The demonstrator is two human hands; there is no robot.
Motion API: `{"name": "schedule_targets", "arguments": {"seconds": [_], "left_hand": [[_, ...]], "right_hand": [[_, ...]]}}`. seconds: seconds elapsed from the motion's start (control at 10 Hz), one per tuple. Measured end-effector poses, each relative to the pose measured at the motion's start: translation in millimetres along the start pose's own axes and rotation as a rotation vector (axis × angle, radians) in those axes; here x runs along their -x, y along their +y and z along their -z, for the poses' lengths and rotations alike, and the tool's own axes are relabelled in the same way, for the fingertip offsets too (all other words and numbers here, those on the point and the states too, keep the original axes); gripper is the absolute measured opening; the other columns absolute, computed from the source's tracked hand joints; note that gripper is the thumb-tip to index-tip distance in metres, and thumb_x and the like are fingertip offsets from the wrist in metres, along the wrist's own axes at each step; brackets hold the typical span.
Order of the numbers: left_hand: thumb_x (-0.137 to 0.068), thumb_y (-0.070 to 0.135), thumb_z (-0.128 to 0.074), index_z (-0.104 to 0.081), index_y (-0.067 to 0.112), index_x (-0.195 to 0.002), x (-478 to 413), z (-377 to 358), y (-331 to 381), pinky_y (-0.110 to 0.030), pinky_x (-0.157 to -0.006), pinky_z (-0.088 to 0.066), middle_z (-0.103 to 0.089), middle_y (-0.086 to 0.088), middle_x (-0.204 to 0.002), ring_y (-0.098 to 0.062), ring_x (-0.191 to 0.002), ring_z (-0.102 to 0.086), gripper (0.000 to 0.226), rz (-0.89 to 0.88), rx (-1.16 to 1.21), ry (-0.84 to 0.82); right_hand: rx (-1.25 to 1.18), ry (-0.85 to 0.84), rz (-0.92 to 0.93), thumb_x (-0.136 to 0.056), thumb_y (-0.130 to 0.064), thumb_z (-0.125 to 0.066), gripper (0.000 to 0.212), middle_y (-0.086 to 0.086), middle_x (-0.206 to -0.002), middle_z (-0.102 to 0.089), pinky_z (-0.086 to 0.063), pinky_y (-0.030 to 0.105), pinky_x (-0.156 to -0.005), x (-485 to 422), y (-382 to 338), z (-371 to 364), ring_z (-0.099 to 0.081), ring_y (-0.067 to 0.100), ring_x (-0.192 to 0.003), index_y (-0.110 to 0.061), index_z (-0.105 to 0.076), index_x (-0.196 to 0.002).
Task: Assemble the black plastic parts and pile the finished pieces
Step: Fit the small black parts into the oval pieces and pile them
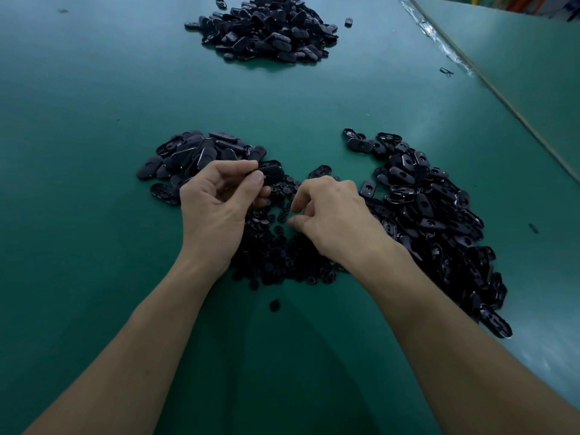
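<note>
My left hand (pixel 216 199) pinches a black oval plastic piece (pixel 270 174) between thumb and fingers, just right of a small heap of oval shells (pixel 201 155). My right hand (pixel 332 215) hovers over a heap of small round black parts (pixel 276 249), fingers curled with thumb and forefinger close together; whether they hold a small part is hidden. A long heap of oval shells with holes (pixel 439 215) lies to the right. A large pile of black oval pieces (pixel 270 29) sits at the far side of the green table (pixel 94 120).
One round part (pixel 275 305) lies alone near me between my forearms. Stray bits lie at the right (pixel 533 228) and far right (pixel 446 71). A taped seam (pixel 439 42) and the table's edge run diagonally along the right.
</note>
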State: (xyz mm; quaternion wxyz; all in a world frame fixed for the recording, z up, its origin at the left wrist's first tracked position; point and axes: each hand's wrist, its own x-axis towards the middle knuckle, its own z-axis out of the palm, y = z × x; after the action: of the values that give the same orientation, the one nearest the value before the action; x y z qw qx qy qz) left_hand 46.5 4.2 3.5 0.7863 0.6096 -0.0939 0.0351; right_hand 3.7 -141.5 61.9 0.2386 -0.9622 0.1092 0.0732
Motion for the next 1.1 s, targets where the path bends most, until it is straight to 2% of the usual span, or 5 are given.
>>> {"name": "schedule_targets", "arguments": {"seconds": [0.6, 0.7, 0.8, 0.9, 1.1], "left_hand": [[-0.093, 0.005, -0.069, -0.070, 0.014, -0.097, 0.2, -0.1, 1.9, -0.022, -0.069, -0.057, -0.075, 0.002, -0.083, -0.016, -0.076, -0.073, 0.011, 0.004, -0.009, 0.001], [-0.092, 0.005, -0.069, -0.070, 0.014, -0.097, 0.4, -0.5, 2.5, -0.023, -0.069, -0.057, -0.075, 0.002, -0.083, -0.016, -0.076, -0.073, 0.010, 0.003, -0.016, 0.005], [-0.092, 0.003, -0.069, -0.070, 0.013, -0.096, 0.6, -1.1, 2.6, -0.023, -0.069, -0.057, -0.074, 0.001, -0.081, -0.015, -0.075, -0.073, 0.010, 0.008, -0.007, 0.021], [-0.092, 0.002, -0.069, -0.069, 0.013, -0.096, 0.2, -1.1, 2.9, -0.023, -0.069, -0.057, -0.074, 0.002, -0.081, -0.015, -0.074, -0.073, 0.011, 0.006, -0.008, 0.019], [-0.092, 0.002, -0.069, -0.070, 0.014, -0.095, -0.4, -0.7, 2.0, -0.022, -0.068, -0.057, -0.074, 0.002, -0.080, -0.015, -0.074, -0.073, 0.013, 0.014, -0.008, 0.028]], "right_hand": [[-0.073, 0.001, 0.012, -0.093, -0.015, -0.066, 0.011, 0.008, -0.105, -0.064, -0.058, 0.041, -0.083, 0.8, -1.3, 0.5, -0.065, 0.026, -0.090, -0.023, -0.068, -0.100], [-0.141, 0.065, 0.058, -0.096, -0.012, -0.061, 0.015, 0.003, -0.100, -0.067, -0.057, 0.036, -0.083, 1.9, -4.7, 2.9, -0.065, 0.020, -0.090, -0.024, -0.071, -0.099], [-0.186, 0.098, 0.110, -0.099, -0.014, -0.059, 0.016, -0.004, -0.097, -0.064, -0.045, 0.009, -0.070, 2.5, -9.1, 5.3, -0.059, 0.010, -0.090, -0.018, -0.072, -0.109], [-0.161, 0.051, 0.135, -0.101, -0.019, -0.057, 0.018, 0.001, -0.103, -0.067, -0.038, 0.013, -0.062, 1.7, -9.3, 4.3, -0.055, 0.011, -0.090, -0.014, -0.072, -0.111], [-0.179, 0.004, 0.098, -0.102, -0.023, -0.055, 0.015, -0.007, -0.088, -0.060, -0.036, -0.001, -0.058, 6.5, -5.5, -2.0, -0.052, 0.003, -0.076, -0.020, -0.068, -0.096]]}}
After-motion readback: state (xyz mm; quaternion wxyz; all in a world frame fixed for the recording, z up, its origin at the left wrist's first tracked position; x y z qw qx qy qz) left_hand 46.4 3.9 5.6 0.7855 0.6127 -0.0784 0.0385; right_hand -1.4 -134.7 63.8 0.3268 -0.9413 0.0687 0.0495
